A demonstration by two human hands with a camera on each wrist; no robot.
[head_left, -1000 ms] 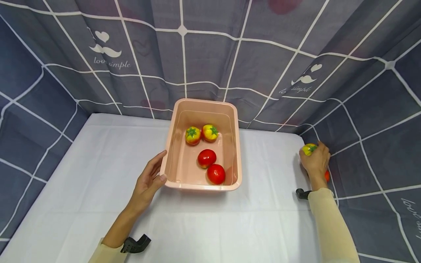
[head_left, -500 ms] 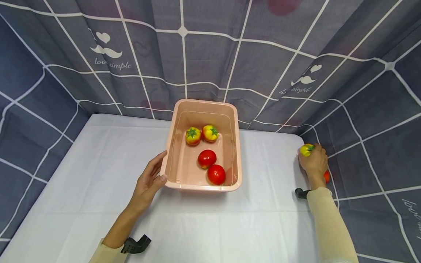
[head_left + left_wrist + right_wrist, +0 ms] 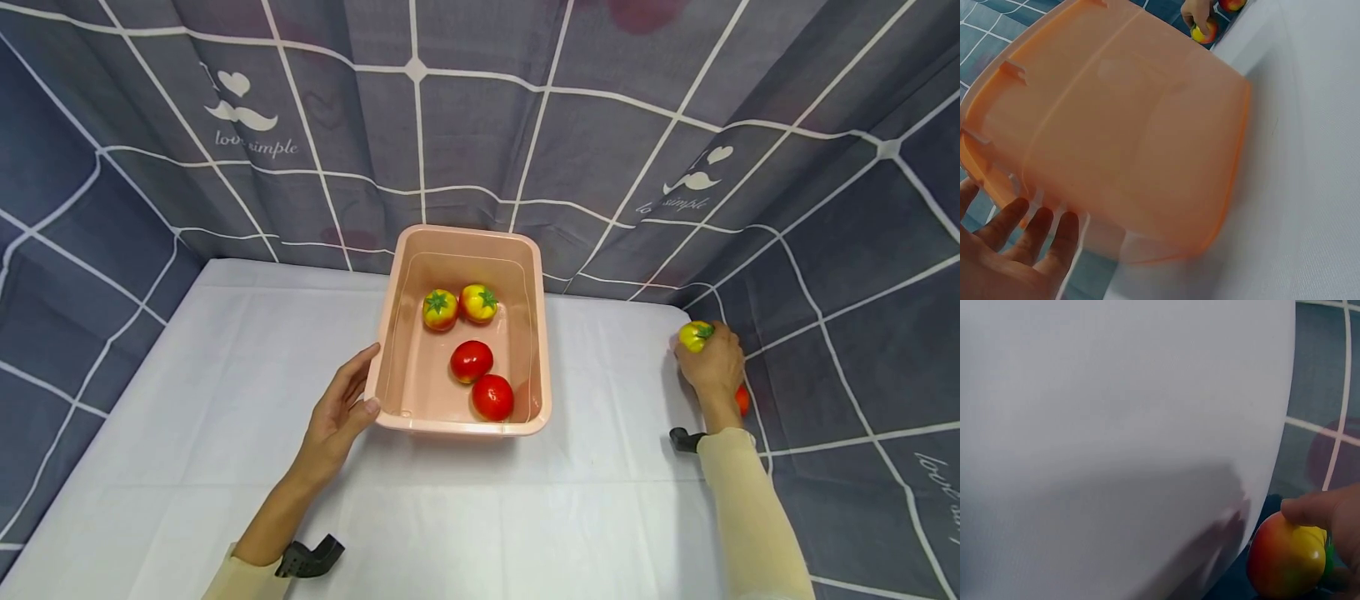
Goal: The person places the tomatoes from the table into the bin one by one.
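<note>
In the head view a pink plastic bin [image 3: 545, 350] stands mid-table, with yellow-topped tomatoes [image 3: 440, 310] and red tomatoes [image 3: 472, 362] inside. My left hand [image 3: 339, 417] touches its left rim, thumb and fingers apart. The left wrist view has the left fingers [image 3: 1063, 237] spread and fairly straight beside the bin wall [image 3: 1135, 125]. At the table's right edge my right hand [image 3: 714, 367] grips a yellow-and-red tomato [image 3: 696, 336] with a green top. The right wrist view shows the thumb pressed on this tomato [image 3: 1288, 556]. Another red tomato [image 3: 742, 400] is partly hidden behind the right wrist.
A white cloth covers the table [image 3: 187, 400]. Grey-blue checked curtain [image 3: 480, 125] hangs at the back and both sides, close behind the bin and against the table's right edge. Each wrist wears a black mount [image 3: 309, 557].
My right hand has shifted slightly left and away from me with the tomato in its grip. The left hand and the bin have stayed put.
</note>
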